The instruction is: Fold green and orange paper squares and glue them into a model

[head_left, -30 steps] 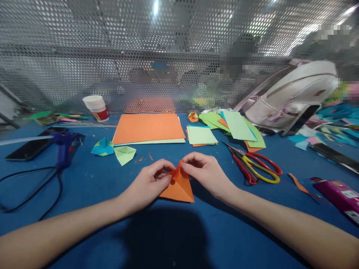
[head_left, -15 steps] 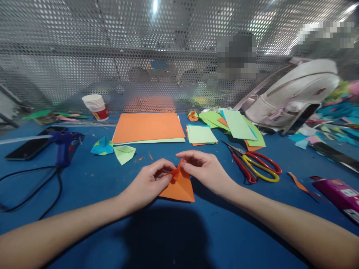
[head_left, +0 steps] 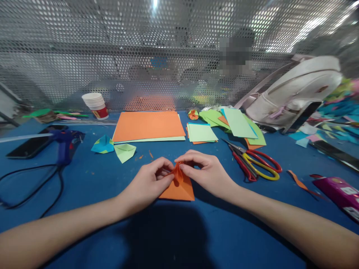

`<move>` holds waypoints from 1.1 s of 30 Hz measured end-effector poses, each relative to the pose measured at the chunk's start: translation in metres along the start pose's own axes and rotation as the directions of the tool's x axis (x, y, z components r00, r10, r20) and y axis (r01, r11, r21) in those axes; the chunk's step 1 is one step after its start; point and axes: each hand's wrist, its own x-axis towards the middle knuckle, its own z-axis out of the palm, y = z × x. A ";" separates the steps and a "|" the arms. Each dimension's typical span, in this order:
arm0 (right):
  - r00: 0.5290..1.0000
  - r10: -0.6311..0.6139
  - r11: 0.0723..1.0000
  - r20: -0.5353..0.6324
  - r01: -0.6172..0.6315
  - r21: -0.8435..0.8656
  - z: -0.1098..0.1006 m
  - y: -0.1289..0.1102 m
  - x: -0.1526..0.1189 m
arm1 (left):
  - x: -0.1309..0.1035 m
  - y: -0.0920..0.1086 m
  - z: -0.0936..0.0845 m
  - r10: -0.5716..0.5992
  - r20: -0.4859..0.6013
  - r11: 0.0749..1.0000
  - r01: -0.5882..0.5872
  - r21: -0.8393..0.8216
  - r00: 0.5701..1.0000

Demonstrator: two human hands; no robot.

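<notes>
An orange paper (head_left: pixel 179 189), partly folded, lies on the blue table in front of me, its flat lower edge toward me. My left hand (head_left: pixel 153 179) pinches its upper left part between thumb and fingers. At the top, my right hand (head_left: pixel 206 170) pinches a raised fold from the right side. The two hands nearly meet over the gathered middle, and the fingertips hide part of the creases. Beyond my left hand are a folded light green paper (head_left: pixel 125 152) and a folded blue and green paper (head_left: pixel 103 144).
Behind are an orange sheet stack (head_left: pixel 150 126), small green squares (head_left: pixel 202 133) and paper cups (head_left: pixel 95 106). Scissors (head_left: pixel 238 147) and pliers-like red-handled tools lie right, near a white backpack (head_left: pixel 303 93) and purple pouch (head_left: pixel 336 192). A blue glue gun (head_left: pixel 64 147) with cord is left.
My right fingers have shifted slightly left and closed in on the fold. The raised middle of the orange paper is now pinched closer together.
</notes>
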 end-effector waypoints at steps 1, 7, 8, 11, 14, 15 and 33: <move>1.000 -0.012 1.000 0.003 0.012 -0.001 0.000 -0.001 0.000 | 0.000 0.000 0.000 -0.003 0.004 1.000 0.003 -0.008 1.000; 0.998 -0.054 0.999 0.024 0.054 -0.008 0.002 -0.002 -0.001 | -0.001 -0.001 0.001 -0.004 0.018 1.000 0.004 0.001 1.000; 0.998 -0.060 0.998 0.028 0.060 -0.005 0.002 -0.003 -0.001 | -0.001 -0.001 0.001 -0.002 0.015 1.000 0.001 0.012 1.000; 0.999 -0.028 1.000 0.018 0.028 0.004 0.003 -0.002 -0.002 | -0.001 -0.002 0.002 0.012 0.002 0.999 -0.012 0.044 1.000; 0.998 0.061 0.998 -0.005 -0.061 0.011 0.003 -0.002 -0.002 | -0.001 -0.002 0.002 0.014 -0.009 0.998 -0.014 0.067 1.000; 0.997 0.081 0.997 -0.003 -0.081 0.015 0.004 -0.002 -0.002 | -0.001 -0.002 0.002 0.013 -0.014 0.997 -0.012 0.075 1.000; 0.999 0.040 0.998 0.018 -0.040 -0.039 0.005 -0.005 -0.004 | 0.000 -0.007 0.002 0.033 -0.024 0.989 -0.029 0.145 0.999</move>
